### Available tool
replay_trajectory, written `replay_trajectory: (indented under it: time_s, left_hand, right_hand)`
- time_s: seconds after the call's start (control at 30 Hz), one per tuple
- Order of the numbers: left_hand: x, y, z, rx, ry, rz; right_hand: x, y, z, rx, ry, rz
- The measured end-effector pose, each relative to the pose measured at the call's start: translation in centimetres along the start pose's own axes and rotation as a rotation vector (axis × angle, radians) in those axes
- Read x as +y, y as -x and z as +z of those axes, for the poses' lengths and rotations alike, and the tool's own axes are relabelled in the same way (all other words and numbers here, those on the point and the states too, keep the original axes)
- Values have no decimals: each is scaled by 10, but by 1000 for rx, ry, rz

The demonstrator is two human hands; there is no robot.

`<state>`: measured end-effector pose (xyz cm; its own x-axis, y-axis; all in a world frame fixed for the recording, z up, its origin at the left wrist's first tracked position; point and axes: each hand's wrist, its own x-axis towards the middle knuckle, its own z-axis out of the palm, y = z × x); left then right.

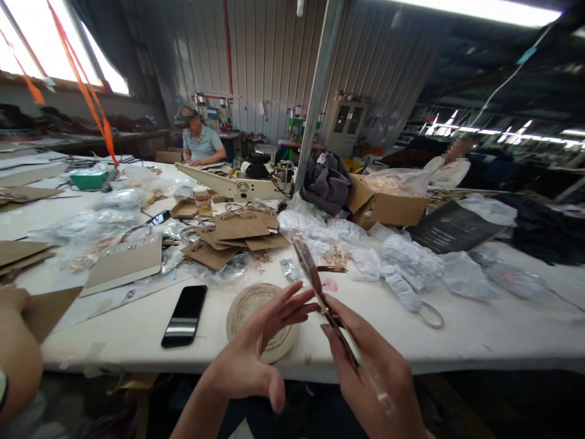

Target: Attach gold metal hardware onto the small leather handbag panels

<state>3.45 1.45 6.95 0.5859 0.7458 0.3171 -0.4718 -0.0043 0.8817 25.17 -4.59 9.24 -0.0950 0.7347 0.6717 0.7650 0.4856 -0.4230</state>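
My right hand [370, 360] grips a brown, flat piece with a shiny edge [315, 277], seen nearly edge-on and tilted up to the left. Its exact kind does not show. Clear plastic hangs beside my right wrist. My left hand [260, 341] is open, thumb and fingers spread, with its fingertips close to the brown piece; whether they touch it I cannot tell. Behind my left hand, a cream-coloured wound roll [244, 305] lies flat on the white table, partly covered by my fingers. A black phone [184, 317] lies to the left of the roll.
A co-worker's hand [13, 302] at the left edge is near brown card. Stacked brown cards [242, 225], small gold-coloured parts [338, 255] and plastic bags [411, 262] cover the table's middle and right. Behind them stand a pale machine [251, 188] and a cardboard box [393, 207]. Two people sit farther back.
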Motion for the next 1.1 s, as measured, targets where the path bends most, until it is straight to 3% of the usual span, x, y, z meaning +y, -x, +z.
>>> replay_trajectory:
  time_s: [0.07,0.17,0.27,0.37,0.47,0.57,0.83,0.97,1.1]
  left_hand:
    - [12,-10,7,28,-108,2]
    - [30,-19,10,277,-339,94]
    - [50,-19,1,491,-543,185]
    - [64,-11,-14,423,-626,138]
    - [63,2,-28,207,-638,-6]
    - [54,19,-39,117,-656,-135]
    - [41,52,-44,115,-878,-477]
    - [21,63,-49,119,-771,-611]
    - [1,74,-56,225,-664,-681]
  right_hand:
    - [4,-11,-24,30,-51,135]
    - [14,-25,-56,67,-235,432]
    - [27,-31,-72,45,-589,747]
    - [39,-28,-67,63,-900,909]
    - [50,-20,-45,37,-1086,928]
    - [61,-9,-22,-56,-1167,922]
    - [91,16,24,-296,-1171,924]
    - [111,24,41,-400,-1033,871]
    - [114,24,53,-510,-1006,852]
